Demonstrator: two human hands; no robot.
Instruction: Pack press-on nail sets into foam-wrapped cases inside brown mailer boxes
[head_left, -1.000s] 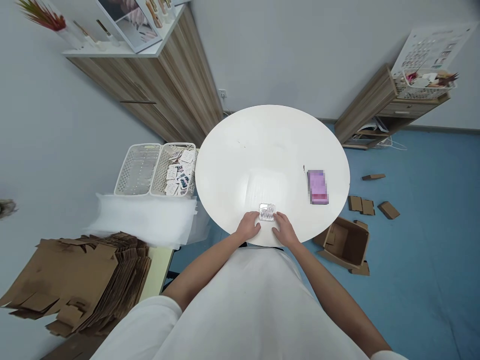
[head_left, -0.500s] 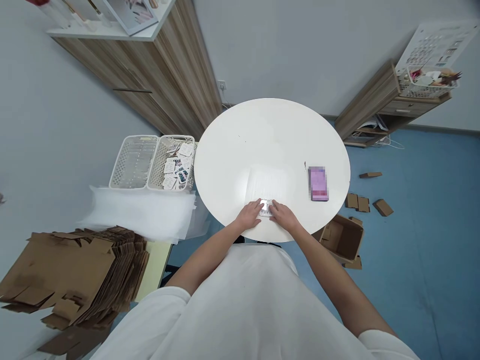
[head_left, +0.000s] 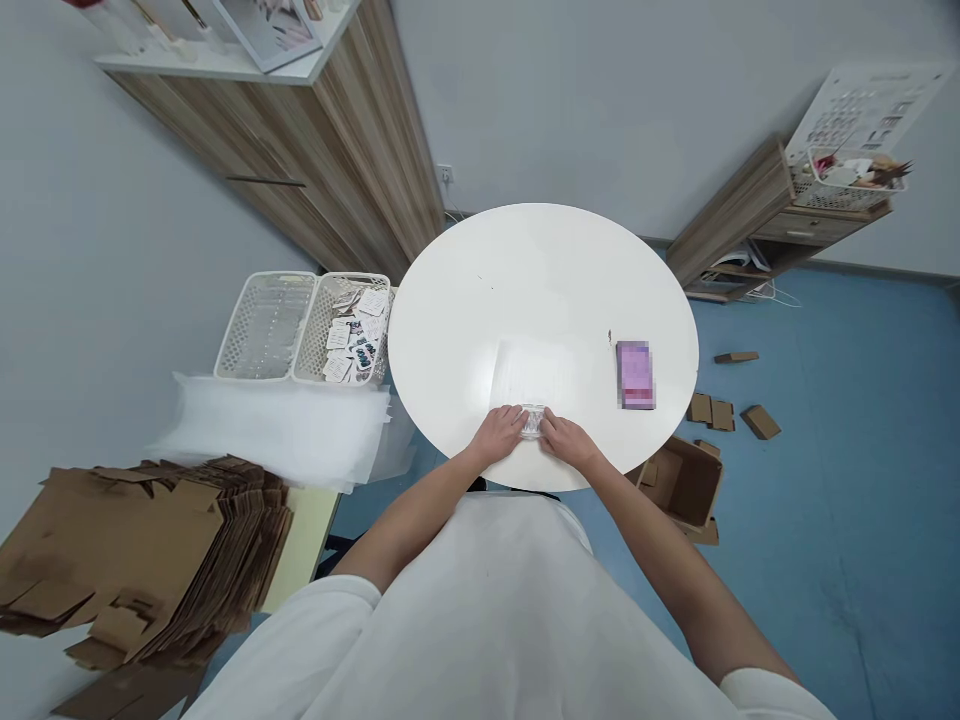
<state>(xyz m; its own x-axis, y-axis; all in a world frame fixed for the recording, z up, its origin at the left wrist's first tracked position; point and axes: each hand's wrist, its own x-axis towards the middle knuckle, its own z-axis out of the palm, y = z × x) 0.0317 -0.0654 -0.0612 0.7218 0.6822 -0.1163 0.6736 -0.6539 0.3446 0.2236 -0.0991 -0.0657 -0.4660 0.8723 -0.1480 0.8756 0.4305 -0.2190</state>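
Between my two hands is a small clear plastic box at the near side of the round white table, with contents too small to make out. My left hand grips its left end, fingers curled against the edge. At the opposite end, my right hand closes on it with bent fingers. A thin translucent white sheet lies flat on the table just beyond the box, its near edge reaching toward my hands.
The round table carries a purple box at right. Left are a basket of cards, a basket of clear cases, white foam sheets and stacked flat cardboard. An open carton stands on the floor at right.
The clear box has tipped slightly between my hands, and its glare has shifted. Both hands keep hold of it in nearly the same place. The whole view has shifted slightly.
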